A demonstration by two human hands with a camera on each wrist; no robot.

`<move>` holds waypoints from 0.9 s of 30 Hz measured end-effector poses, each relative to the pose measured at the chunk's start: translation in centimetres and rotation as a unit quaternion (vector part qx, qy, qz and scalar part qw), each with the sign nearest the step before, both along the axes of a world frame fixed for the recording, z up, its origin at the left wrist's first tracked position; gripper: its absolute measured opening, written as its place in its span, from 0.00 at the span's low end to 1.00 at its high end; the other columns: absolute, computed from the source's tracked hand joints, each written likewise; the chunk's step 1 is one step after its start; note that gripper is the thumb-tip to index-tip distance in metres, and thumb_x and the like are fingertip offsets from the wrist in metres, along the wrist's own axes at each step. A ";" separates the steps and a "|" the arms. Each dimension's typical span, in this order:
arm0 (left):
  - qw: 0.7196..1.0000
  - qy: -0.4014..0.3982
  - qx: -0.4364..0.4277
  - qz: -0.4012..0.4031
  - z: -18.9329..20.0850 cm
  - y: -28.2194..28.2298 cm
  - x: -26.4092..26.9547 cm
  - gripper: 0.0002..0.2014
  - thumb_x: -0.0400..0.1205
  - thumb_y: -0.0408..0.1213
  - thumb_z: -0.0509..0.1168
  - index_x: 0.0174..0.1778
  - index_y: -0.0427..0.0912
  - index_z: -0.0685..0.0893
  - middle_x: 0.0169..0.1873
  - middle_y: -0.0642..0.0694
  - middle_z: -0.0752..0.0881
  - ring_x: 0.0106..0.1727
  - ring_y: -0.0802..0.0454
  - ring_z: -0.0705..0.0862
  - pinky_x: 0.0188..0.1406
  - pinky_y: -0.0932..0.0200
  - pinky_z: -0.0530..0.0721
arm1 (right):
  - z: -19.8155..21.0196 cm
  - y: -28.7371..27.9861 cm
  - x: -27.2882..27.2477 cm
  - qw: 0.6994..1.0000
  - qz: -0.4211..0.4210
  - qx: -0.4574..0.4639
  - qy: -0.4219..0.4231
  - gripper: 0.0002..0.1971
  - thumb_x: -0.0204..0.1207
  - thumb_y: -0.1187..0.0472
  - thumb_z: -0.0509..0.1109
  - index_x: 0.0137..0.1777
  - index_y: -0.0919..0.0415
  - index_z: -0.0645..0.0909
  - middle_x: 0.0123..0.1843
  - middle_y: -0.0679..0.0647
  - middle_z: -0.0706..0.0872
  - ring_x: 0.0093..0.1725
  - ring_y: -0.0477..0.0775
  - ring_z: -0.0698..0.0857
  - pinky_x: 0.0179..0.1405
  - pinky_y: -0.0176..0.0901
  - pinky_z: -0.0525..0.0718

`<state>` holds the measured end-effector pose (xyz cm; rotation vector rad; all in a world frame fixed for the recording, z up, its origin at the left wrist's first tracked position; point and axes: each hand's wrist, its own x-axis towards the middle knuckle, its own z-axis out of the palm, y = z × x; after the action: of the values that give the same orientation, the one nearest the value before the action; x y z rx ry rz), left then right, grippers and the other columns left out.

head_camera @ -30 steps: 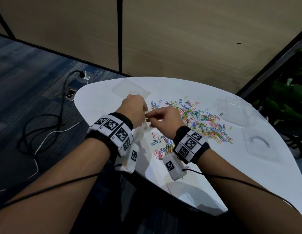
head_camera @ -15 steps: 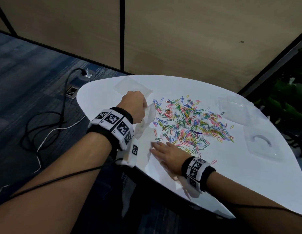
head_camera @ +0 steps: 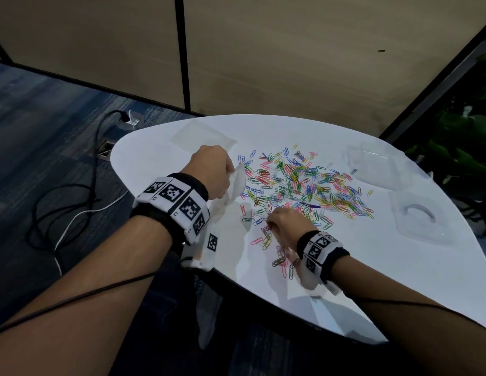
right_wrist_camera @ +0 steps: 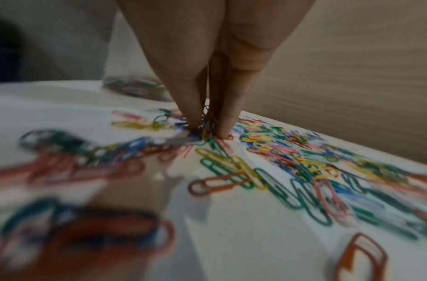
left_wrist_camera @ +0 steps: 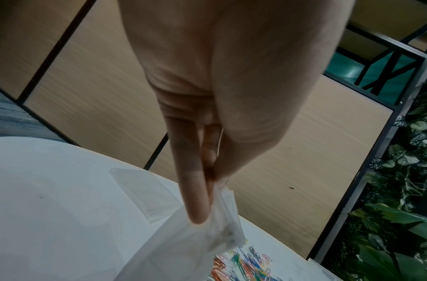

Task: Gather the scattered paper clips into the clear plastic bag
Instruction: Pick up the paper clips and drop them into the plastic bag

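Many coloured paper clips (head_camera: 304,185) lie spread over the middle of the white table (head_camera: 372,267). My left hand (head_camera: 227,172) is raised at the pile's left edge and pinches the top of the clear plastic bag (head_camera: 236,185), which hangs down to the table. In the left wrist view the fingers (left_wrist_camera: 195,199) grip the bag's mouth (left_wrist_camera: 222,218). My right hand (head_camera: 270,222) is at the near edge of the pile. Its fingertips (right_wrist_camera: 193,121) pinch a small bunch of clips (right_wrist_camera: 207,121) on the table. The bag's bottom (right_wrist_camera: 135,89) holds some clips.
A flat clear bag (head_camera: 201,134) lies at the far left of the table. A clear plastic box (head_camera: 377,164) and a clear lid with a handle (head_camera: 415,215) sit at the right. Cables (head_camera: 73,213) lie on the floor to the left; plants (head_camera: 467,158) stand at the right.
My right hand left the bag's mouth, dropped flat near the table's front edge, then moved forward and closed its fingertips on clips. The left hand kept holding the bag up.
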<state>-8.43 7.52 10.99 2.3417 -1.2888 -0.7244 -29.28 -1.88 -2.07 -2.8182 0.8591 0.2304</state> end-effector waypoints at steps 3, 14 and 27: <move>1.000 0.000 0.001 -0.008 0.0 -0.3 -0.4 0.16 0.81 0.23 0.68 0.63 0.39 0.89 0.53 0.37 0.91 0.44 0.42 0.93 0.53 0.49 0.92 | 1.5 -1.8 -0.1 0.978 -0.175 0.069 -0.088 0.08 0.77 0.63 0.72 0.53 0.60 0.90 0.47 0.55 0.92 0.44 0.51 0.88 0.51 0.38 0.86; 1.000 0.010 -0.002 -0.025 -0.1 -0.9 -1.7 0.15 0.82 0.23 0.66 0.63 0.37 0.89 0.51 0.36 0.91 0.44 0.40 0.94 0.52 0.48 0.93 | 9.9 -1.5 2.3 0.568 -0.372 0.561 -0.473 0.10 0.73 0.76 0.73 0.55 0.73 0.84 0.48 0.65 0.91 0.47 0.58 0.92 0.48 0.40 0.91; 0.996 0.060 -0.051 -0.035 -0.3 -1.2 -2.3 0.10 0.84 0.28 0.65 0.54 0.39 0.91 0.41 0.35 0.92 0.35 0.41 0.94 0.47 0.48 0.94 | 8.7 1.8 5.7 0.865 -0.267 0.272 -0.327 0.04 0.71 0.68 0.76 0.44 0.62 0.91 0.31 0.53 0.88 0.29 0.46 0.86 0.37 0.35 0.88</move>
<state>-10.78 6.34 10.69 2.1487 -1.3274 -0.7898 -23.53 -0.05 6.65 -1.8370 1.1165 -0.4676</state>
